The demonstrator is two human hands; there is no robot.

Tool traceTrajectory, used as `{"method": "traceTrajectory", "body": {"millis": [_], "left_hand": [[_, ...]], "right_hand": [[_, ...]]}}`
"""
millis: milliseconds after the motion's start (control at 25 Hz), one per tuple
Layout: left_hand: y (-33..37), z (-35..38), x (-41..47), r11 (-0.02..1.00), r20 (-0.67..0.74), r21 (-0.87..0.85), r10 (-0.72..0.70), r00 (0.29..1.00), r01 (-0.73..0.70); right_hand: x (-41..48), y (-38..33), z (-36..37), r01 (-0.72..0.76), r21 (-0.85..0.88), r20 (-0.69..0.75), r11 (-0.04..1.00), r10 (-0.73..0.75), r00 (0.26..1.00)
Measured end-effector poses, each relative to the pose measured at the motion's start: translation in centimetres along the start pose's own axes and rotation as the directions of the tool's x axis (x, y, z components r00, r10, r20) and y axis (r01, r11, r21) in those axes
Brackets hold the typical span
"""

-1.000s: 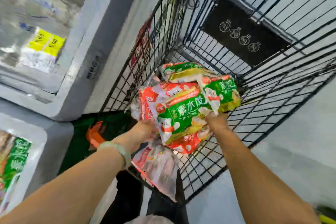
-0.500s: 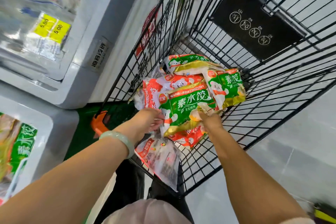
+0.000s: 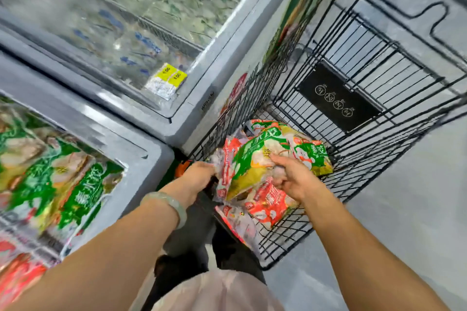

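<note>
Right hand (image 3: pixel 290 177), fingers curled round the near edge of the green dumpling bag (image 3: pixel 249 159), has tipped it up off the pile since a moment ago, while the left hand (image 3: pixel 201 177) grips the red bag (image 3: pixel 225 156) just beyond its knuckles, so both packs look about to leave the wire cart (image 3: pixel 336 98).

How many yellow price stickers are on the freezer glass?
2. Left sticker and right sticker sit side by side on the freezer's glass lid, near the corner by the shopping cart. Blur may hide others.
</note>
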State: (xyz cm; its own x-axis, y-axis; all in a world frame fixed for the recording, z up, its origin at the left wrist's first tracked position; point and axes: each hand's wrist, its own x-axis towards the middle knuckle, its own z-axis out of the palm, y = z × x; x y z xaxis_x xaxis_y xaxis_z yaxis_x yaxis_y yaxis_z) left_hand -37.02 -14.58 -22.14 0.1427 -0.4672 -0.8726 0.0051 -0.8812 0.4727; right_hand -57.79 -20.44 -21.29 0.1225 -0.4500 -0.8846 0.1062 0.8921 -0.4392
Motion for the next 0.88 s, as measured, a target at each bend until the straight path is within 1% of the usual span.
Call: {"method": "traceTrajectory", "body": {"millis": [40,80,160,240,280,320,360,400,440,480,560,640,720,760,800,880], "left_hand": [[-0.4,-1.0,-0.9,0.999,-0.026,0.018,0.038,0.999,-0.038],[-0.7,-2.0,-1.8,0.999,-0.027,0.010,0.042,0.999,-0.042],[-1.7,-4.3,-4.1,0.997,0.052,-0.076,0.006,0.999,-0.002],[-3.4,-7.0,-6.5,0.982,0.169,-0.181,-0.016,0.985,0.047],[-4.3,-8.3,-7.4,0.965,0.227,-0.258,0.014,0.974,0.046],[-5.0,-9.5,-8.3,0.923,0.298,-0.382,0.079,0.951,0.043],[-5.7,-10.9,-9.5,0.866,0.331,-0.500,0.165,0.929,0.024],[-6.3,-12.4,-10.6,0.793,0.306,-0.609,0.237,0.922,-0.001],[-6.6,-13.7,-11.9,0.744,0.250,-0.667,0.267,0.931,-0.034],[-7.3,-15.5,-12.9,0.723,0.189,-0.687,0.269,0.944,-0.068],[-9.9,-20.0,-13.9,0.702,0.050,-0.698,0.249,0.967,-0.144],[-13.3,-24.6,-13.7,0.734,-0.101,-0.648,0.181,0.978,-0.203],[-16.4,-28.5,-14.9,0.755,-0.250,-0.599,0.139,0.958,-0.266],[-17.5,-29.7,-15.9,0.745,-0.313,-0.593,0.137,0.940,-0.306],[-18.7,-30.7,-16.4,0.706,-0.351,-0.618,0.148,0.925,-0.347],[-21.1,-32.1,-16.8,0.641,-0.436,-0.645,0.139,0.889,-0.416]], "right_hand": [[-1.6,-0.1,0.9,0.001,-0.005,0.044,1.000,-0.001,0.999],[-3.0,-0.2,1.5,0.000,0.007,0.091,1.000,0.000,0.996],[-6.5,-0.1,3.5,0.028,0.035,0.181,0.999,-0.034,0.983],[-10.2,0.2,6.4,0.080,0.035,0.284,0.996,-0.087,0.955],[-11.9,0.4,8.1,0.107,0.029,0.344,0.994,-0.111,0.932],[-13.2,0.8,10.1,0.130,0.007,0.408,0.991,-0.122,0.905],[-14.2,1.3,12.1,0.156,-0.025,0.468,0.987,-0.127,0.875],[-14.9,2.0,14.3,0.186,-0.074,0.506,0.980,-0.124,0.854],[-15.4,2.6,16.2,0.214,-0.126,0.517,0.969,-0.120,0.848],[-15.6,3.3,18.1,0.237,-0.177,0.518,0.955,-0.114,0.848],[-15.6,5.0,22.3,0.247,-0.240,0.535,0.939,-0.084,0.841],[-15.5,6.7,26.3,0.247,-0.300,0.533,0.921,-0.053,0.845],[-14.9,8.8,30.1,0.239,-0.393,0.451,0.888,-0.040,0.892],[-14.6,9.8,31.5,0.237,-0.426,0.405,0.873,-0.050,0.913],[-13.8,10.8,33.0,0.249,-0.460,0.373,0.853,-0.068,0.925],[-12.5,12.7,35.9,0.283,-0.536,0.362,0.795,-0.086,0.928]]}}
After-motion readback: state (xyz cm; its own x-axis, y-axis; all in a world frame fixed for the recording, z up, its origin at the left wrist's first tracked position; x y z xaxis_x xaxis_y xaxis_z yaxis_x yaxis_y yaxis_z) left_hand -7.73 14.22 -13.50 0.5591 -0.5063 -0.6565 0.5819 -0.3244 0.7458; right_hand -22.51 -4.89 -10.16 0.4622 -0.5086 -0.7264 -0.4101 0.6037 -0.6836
